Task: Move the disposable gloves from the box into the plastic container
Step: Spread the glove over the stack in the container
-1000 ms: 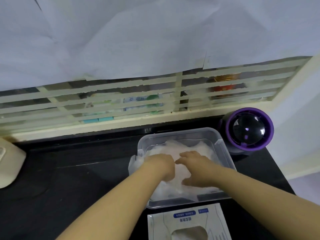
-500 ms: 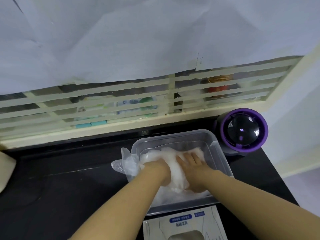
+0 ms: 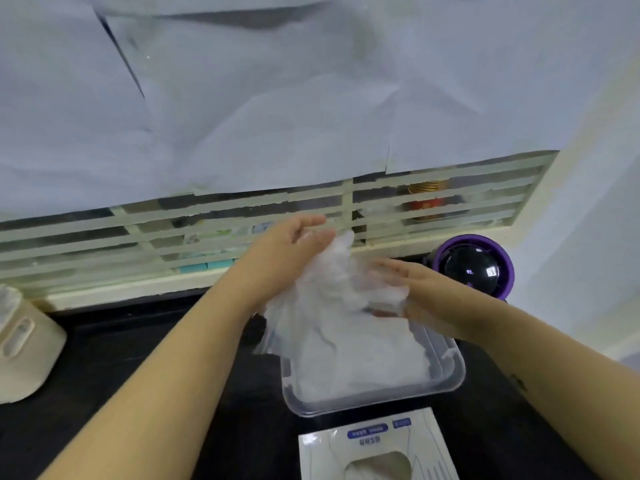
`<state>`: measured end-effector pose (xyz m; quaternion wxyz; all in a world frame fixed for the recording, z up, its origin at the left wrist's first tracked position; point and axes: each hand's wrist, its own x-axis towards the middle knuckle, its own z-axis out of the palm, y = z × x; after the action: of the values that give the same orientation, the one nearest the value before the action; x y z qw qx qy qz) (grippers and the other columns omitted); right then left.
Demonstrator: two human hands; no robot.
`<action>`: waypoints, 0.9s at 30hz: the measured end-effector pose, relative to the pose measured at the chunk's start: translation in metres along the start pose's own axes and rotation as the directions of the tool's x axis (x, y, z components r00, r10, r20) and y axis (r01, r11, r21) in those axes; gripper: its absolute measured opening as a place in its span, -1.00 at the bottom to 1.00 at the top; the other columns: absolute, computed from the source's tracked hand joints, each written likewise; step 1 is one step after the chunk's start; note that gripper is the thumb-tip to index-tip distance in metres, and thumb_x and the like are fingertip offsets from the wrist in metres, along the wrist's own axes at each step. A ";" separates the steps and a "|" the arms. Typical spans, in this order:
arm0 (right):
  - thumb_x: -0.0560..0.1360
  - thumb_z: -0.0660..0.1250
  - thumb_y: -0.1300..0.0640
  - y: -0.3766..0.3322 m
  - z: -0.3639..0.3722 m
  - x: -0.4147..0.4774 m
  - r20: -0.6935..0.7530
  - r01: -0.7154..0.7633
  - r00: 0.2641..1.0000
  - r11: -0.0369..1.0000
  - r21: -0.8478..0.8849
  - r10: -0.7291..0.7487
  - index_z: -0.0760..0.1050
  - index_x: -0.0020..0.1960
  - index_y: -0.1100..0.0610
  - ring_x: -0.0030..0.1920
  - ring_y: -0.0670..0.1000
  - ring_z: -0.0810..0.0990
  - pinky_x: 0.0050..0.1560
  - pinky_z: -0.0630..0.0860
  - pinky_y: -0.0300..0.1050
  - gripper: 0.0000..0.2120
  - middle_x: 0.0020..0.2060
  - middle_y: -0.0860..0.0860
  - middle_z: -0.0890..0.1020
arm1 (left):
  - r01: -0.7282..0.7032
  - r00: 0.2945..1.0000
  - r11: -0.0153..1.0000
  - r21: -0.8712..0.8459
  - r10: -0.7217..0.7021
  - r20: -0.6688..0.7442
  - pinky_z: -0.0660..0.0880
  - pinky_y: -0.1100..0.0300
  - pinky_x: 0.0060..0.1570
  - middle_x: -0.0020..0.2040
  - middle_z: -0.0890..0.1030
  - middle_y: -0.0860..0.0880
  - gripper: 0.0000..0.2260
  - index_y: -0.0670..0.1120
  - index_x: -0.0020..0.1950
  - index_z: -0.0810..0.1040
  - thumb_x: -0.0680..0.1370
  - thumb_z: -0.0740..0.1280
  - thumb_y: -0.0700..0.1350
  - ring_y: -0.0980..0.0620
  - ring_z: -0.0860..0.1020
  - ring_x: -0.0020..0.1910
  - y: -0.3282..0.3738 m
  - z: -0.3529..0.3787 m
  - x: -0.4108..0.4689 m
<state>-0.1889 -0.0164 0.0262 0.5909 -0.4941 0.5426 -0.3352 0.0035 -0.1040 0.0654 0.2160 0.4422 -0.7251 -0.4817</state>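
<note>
Above the black worktop [image 3: 138,358] the person has a crumpled bunch of thin, translucent white disposable gloves [image 3: 329,289] caught between two flat palms. The left hand [image 3: 287,251] is spread wide, fingers straight and pointing toward the far wall, its palm against the left side of the bunch. The right hand [image 3: 426,292] lies against the other side, fingers also straight and a little blurred, their tips veiled by the film; I cannot make out its thumb. The bunch rises level with the fingertips, while its lower part trails down into the clear rectangular plastic container [image 3: 377,405] below, where more film lies heaped. One loose flap hangs over the container's left rim. Just in front of the container lies the flat white cardboard box [image 3: 367,445] with blue labels and an oval opening showing pale film. Right of the container, near the right hand, sits a round purple gadget with a dark glossy dome [image 3: 474,268]. At the far left stands a cream plastic object [image 3: 27,348]. Behind runs a window grille striped with cream tape [image 3: 207,223], with a red jar with a gold lid [image 3: 429,199] dim behind it, and pale paper sheets [image 3: 277,98] hang above.
</note>
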 end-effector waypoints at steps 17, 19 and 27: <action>0.50 0.37 0.09 -0.018 0.056 -0.023 -0.451 0.094 0.892 0.986 0.140 -0.021 0.43 0.32 0.01 0.18 0.07 0.54 0.28 0.46 0.12 -0.60 0.20 0.01 0.55 | 0.140 0.990 0.178 -0.974 -0.011 0.140 0.63 0.13 -0.20 -0.21 0.64 -0.05 -0.41 -0.10 -0.05 0.66 0.49 0.13 0.38 0.02 0.64 -0.26 0.001 0.011 -0.030; 0.51 0.36 0.11 -0.022 0.053 -0.030 -0.643 0.141 0.752 0.988 -0.054 -0.143 0.48 0.20 -0.09 0.17 0.06 0.53 0.24 0.50 0.10 -0.72 0.16 -0.07 0.53 | 0.116 0.993 0.191 -0.975 0.005 0.119 0.60 0.03 0.00 -0.12 0.66 -0.09 -0.41 -0.11 -0.01 0.68 0.49 0.14 0.36 -0.02 0.66 -0.15 0.001 0.011 -0.032; 0.33 0.51 -0.13 -0.041 0.061 -0.052 -0.285 0.177 0.824 0.700 -0.692 -0.490 0.17 0.43 -0.20 0.23 -0.34 0.19 0.15 0.10 -0.46 -0.21 0.22 -0.38 0.21 | 0.110 0.988 0.327 -0.939 -0.141 0.067 0.64 -0.01 -0.11 -0.13 0.67 -0.18 -0.76 -0.20 0.19 0.54 0.62 0.28 -0.08 -0.12 0.67 -0.18 0.006 0.025 -0.026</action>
<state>-0.1340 0.0341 0.0761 0.1719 -0.6657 0.6420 -0.3393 -0.0043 -0.0681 0.0620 0.4028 0.2982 -0.2767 -0.8199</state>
